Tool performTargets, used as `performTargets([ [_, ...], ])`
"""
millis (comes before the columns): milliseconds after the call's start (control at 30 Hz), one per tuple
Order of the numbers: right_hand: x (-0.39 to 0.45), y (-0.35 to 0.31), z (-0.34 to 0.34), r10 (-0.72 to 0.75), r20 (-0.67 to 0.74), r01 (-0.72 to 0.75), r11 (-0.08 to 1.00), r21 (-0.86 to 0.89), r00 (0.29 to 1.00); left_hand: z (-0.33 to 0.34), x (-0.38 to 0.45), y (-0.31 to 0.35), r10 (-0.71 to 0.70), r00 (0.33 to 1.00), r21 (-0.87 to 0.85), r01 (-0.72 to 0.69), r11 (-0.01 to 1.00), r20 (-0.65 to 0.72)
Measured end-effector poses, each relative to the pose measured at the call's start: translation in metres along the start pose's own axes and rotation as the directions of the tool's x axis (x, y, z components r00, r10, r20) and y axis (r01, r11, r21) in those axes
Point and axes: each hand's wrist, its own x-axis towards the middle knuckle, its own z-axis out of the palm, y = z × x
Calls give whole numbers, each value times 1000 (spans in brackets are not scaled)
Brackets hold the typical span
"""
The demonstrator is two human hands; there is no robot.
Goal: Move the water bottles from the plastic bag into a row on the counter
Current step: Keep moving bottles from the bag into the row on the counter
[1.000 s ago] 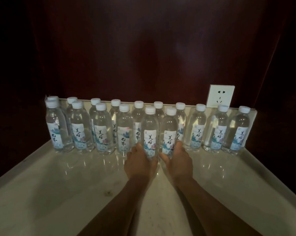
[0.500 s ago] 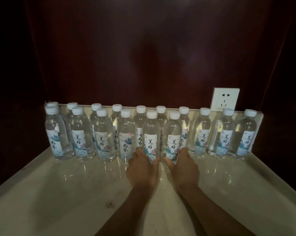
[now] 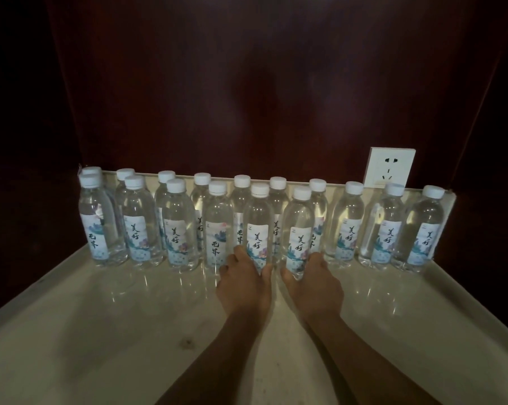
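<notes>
A bottle [image 3: 258, 226] is gripped by the left hand [image 3: 244, 283], another [image 3: 299, 232] by the right hand [image 3: 315, 283]; neighbours just beside either hand could be toppled if nudged.

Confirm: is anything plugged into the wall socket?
No, the white wall socket above the right end of the bottle row shows only bare slots, with no plug or cable in it.

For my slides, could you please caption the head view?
Left hand and right hand each grip a water bottle among bottles lining the counter.
</notes>
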Motion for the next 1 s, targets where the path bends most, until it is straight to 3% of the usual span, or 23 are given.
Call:
performTargets([
  [600,0,-3,-8,26,17,-27,999,42,1000,6,1,-1,8,1000,13,-8,1000,-12],
  [867,-2,-5,-9,13,2,-13,1000,-21,1000,10,0,-1,32,999,117,-34,993,18],
  [1000,0,-2,-7,18,18,-19,999,41,1000,9,0,-1,18,1000,106,-20,994,20],
])
